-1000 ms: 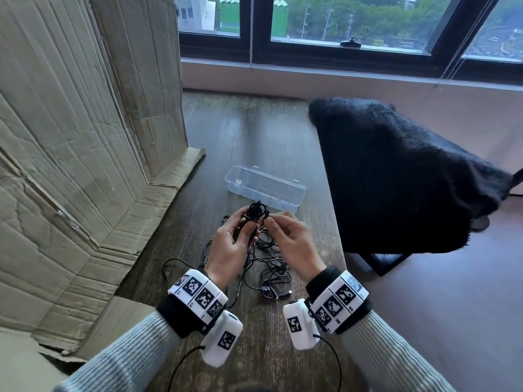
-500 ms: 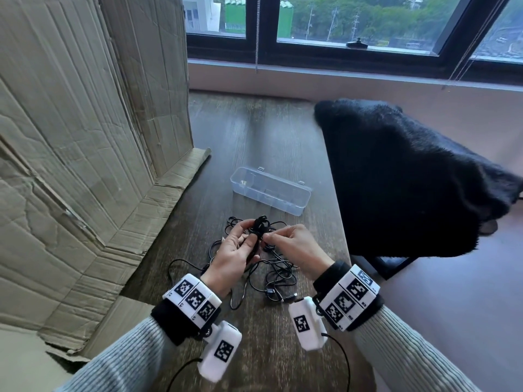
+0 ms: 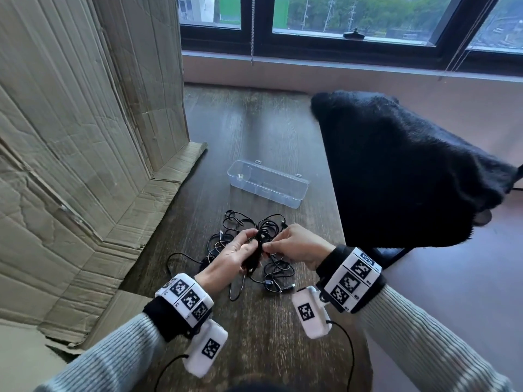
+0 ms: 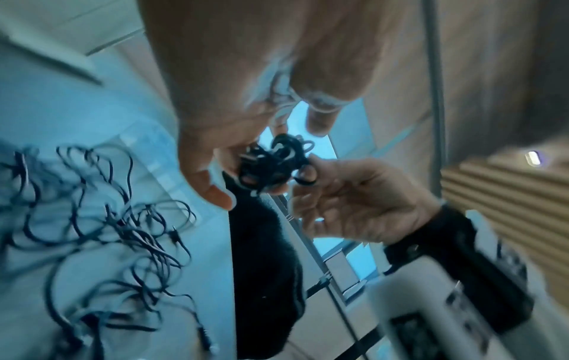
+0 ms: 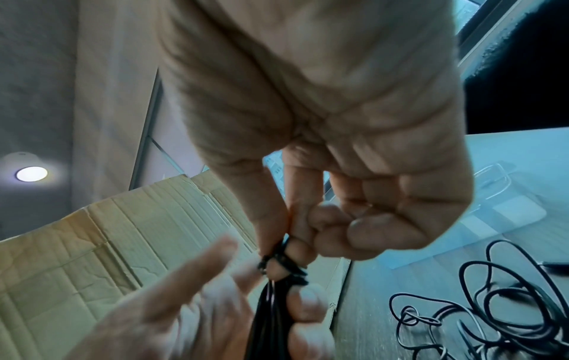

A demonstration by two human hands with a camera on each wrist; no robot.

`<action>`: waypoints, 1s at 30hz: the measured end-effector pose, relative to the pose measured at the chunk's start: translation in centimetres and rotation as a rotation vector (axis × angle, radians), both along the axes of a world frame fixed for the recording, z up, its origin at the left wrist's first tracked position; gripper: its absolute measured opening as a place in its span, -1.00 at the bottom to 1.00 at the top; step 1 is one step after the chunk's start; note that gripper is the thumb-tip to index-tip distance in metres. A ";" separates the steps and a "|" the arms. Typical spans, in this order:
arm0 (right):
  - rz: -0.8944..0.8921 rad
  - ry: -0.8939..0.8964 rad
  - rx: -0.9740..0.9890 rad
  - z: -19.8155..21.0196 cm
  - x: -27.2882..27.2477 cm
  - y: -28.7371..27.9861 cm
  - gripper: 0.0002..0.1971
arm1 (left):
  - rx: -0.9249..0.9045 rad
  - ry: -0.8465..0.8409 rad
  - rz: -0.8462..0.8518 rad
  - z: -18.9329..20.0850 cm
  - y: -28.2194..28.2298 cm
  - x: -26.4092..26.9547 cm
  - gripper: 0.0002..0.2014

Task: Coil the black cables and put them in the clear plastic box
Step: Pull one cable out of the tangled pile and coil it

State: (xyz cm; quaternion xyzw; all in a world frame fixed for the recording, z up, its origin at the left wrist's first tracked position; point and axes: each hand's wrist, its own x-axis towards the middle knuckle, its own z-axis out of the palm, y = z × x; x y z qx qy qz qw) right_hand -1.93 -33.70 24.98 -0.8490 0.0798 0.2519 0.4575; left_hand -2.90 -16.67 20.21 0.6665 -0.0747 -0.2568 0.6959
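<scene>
My left hand (image 3: 237,254) grips a small coiled bundle of black cable (image 3: 256,251) upright above the table. My right hand (image 3: 291,246) pinches the cable's end at the top of that bundle (image 5: 284,264), thumb against forefinger. In the left wrist view the coil (image 4: 272,165) sits between both hands' fingertips. A tangle of loose black cables (image 3: 268,267) lies on the dark wooden table under the hands. The clear plastic box (image 3: 267,183) stands open and empty just beyond the tangle.
Tall flattened cardboard (image 3: 85,137) leans along the left, its flap on the table. A chair draped in black fuzzy cloth (image 3: 402,171) stands at the table's right edge (image 3: 336,222). A window sill runs behind.
Both hands have dropped toward me with the coil, farther from the box. The right fingers have shifted on the coil's top end.
</scene>
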 end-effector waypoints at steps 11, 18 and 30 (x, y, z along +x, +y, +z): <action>0.077 0.060 -0.061 -1.7 -0.6 -0.2 -0.76 | 0.139 0.095 -0.015 0.6 -0.5 1.0 -0.76; 0.077 0.201 -0.029 -2.3 -1.1 -0.1 -0.75 | 0.111 0.039 -0.043 -0.9 -0.2 0.4 -0.95; 0.008 -0.190 0.037 -3.7 -2.8 0.6 -0.66 | 0.052 0.038 0.087 -1.3 -0.7 1.7 -0.89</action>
